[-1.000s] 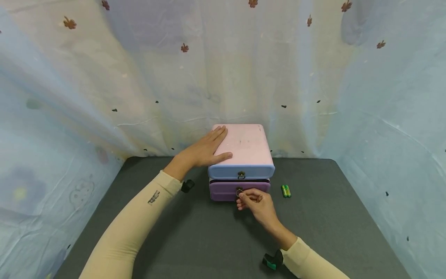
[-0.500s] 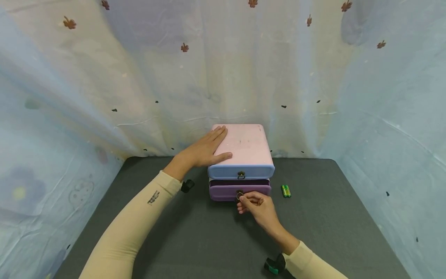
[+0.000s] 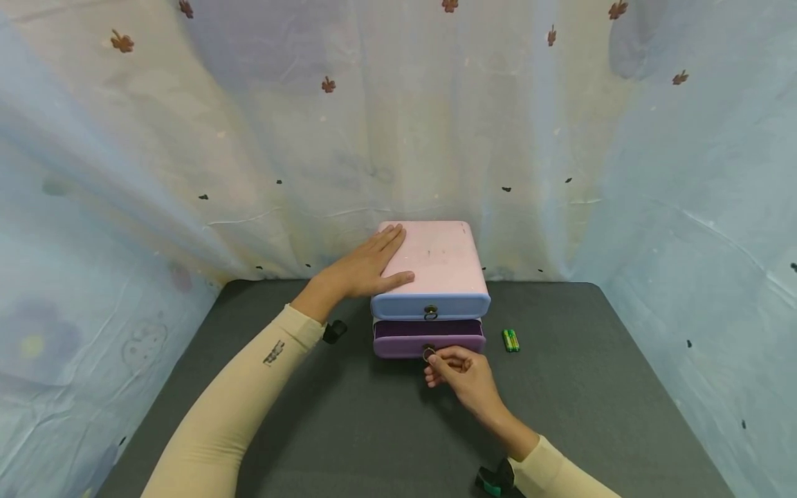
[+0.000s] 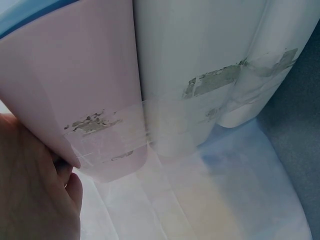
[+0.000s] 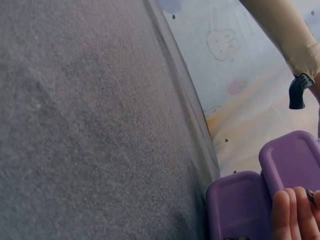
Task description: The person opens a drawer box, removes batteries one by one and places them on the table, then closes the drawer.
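A small drawer cabinet has a pink top point(image 3: 436, 252) and a blue upper drawer point(image 3: 398, 308) pushed in. Below it, a purple drawer point(image 3: 398, 346) stands partly out, its dark inside showing. My right hand point(image 3: 468, 380) pinches that drawer's ring pull point(image 3: 429, 354) between thumb and finger. In the right wrist view, the pulled purple drawer point(image 5: 295, 160) juts past another purple drawer front point(image 5: 240, 202). My left hand point(image 3: 364, 268) lies flat with straight fingers on the pink top's left side. The left wrist view shows the cabinet's pink tier point(image 4: 100, 65) taped to pale tiers point(image 4: 190, 50).
Two green batteries point(image 3: 510, 340) lie side by side on the dark grey table point(image 3: 560, 401), right of the cabinet. A patterned curtain point(image 3: 423, 138) hangs behind the table and along both sides. The left sleeve point(image 3: 236, 408) crosses the table's left part.
The purple drawer has slid further out toward me, widening its gap. My right hand has drawn slightly back with the ring pull; the left hand keeps its place on top.
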Demonstrator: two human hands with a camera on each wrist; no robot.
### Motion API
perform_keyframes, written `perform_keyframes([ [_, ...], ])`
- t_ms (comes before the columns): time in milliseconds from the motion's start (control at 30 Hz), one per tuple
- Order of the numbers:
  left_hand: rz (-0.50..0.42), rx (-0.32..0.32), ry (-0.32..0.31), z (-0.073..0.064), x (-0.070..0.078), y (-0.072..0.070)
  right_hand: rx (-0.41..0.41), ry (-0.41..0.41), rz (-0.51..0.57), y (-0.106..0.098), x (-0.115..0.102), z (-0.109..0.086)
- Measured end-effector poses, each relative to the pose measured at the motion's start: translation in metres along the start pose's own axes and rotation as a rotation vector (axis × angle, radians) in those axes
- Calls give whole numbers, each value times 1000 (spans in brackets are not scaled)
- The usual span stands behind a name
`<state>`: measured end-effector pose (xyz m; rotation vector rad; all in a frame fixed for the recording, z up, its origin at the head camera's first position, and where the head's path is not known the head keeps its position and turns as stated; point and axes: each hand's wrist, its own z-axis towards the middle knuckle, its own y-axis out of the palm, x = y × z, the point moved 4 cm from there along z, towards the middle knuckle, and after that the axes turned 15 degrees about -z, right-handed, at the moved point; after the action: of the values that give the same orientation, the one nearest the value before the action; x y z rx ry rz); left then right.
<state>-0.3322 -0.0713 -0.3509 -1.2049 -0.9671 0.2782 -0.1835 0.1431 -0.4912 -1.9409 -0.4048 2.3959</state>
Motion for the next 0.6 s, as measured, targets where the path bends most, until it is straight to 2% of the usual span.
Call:
perform_keyframes([
  [600,-2,-5,5,0,1,-1,-31,-21,24,2,2,-17],
])
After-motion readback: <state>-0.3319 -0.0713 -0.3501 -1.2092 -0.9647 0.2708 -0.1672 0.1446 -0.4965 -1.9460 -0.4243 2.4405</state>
